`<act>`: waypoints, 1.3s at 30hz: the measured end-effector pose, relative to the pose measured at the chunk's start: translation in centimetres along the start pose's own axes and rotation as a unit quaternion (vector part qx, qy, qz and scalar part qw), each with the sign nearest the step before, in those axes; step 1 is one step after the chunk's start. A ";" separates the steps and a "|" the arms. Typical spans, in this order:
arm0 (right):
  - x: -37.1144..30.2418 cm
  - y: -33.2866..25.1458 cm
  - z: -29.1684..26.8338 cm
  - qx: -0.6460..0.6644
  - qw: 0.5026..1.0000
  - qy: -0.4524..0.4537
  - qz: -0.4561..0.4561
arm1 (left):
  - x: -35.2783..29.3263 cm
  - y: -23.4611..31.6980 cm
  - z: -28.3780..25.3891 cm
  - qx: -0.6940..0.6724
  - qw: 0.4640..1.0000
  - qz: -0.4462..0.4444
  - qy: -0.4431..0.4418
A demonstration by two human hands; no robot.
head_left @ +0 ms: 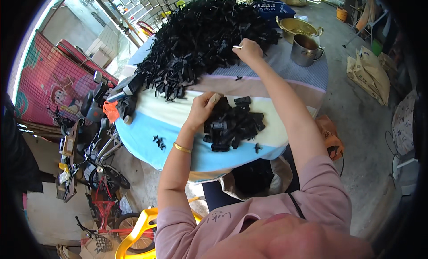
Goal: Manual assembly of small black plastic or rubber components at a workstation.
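My left hand [204, 109] is closed, with a pale covering on a fingertip. It rests at the upper left edge of a small heap of black plastic pieces [236, 125], and dark parts by its fingertips hide what they may pinch. Farther off, my right hand [249, 51] is closed around a short white stick [237, 47] that pokes out to the left. This hand is beside a large mound of black strip-like pieces [191, 40]. Several tiny black bits [159, 142] lie left of my left forearm, and another black bit [257, 148] sits near the front edge.
A striped cloth covers the round table [147, 125]. At the far right stand a metal mug [305, 51], a brass-coloured basin [296, 26] and a blue basket [274, 10]. An open sack [281, 172] is under the front edge. Bicycles [104, 187] stand at left, a yellow chair [138, 232] nearby.
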State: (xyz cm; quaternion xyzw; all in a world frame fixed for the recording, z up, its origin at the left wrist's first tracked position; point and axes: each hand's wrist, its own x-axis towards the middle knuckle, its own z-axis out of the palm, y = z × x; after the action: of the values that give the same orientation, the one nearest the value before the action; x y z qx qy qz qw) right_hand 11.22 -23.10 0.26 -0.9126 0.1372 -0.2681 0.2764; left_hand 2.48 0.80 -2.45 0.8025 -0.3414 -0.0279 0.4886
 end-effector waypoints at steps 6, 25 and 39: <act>0.6 1.0 1.7 -0.006 0.998 -0.054 0.023 | -0.1 -1.7 -0.1 -0.031 0.999 -0.022 -0.018; -10.0 -6.3 -2.7 0.467 0.845 -0.189 -0.177 | 0.2 0.9 -0.6 -0.316 0.944 0.030 0.089; -10.7 -6.1 -3.6 0.324 0.888 -0.117 -0.304 | 0.0 0.2 -1.5 -0.389 0.912 -0.037 0.128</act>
State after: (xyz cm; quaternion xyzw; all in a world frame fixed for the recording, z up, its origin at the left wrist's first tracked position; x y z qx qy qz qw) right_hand 1.03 -15.40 1.88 -0.7944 -0.2745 -0.2597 0.4754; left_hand 2.94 1.84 -1.49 0.5578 -0.2085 -0.0734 0.8000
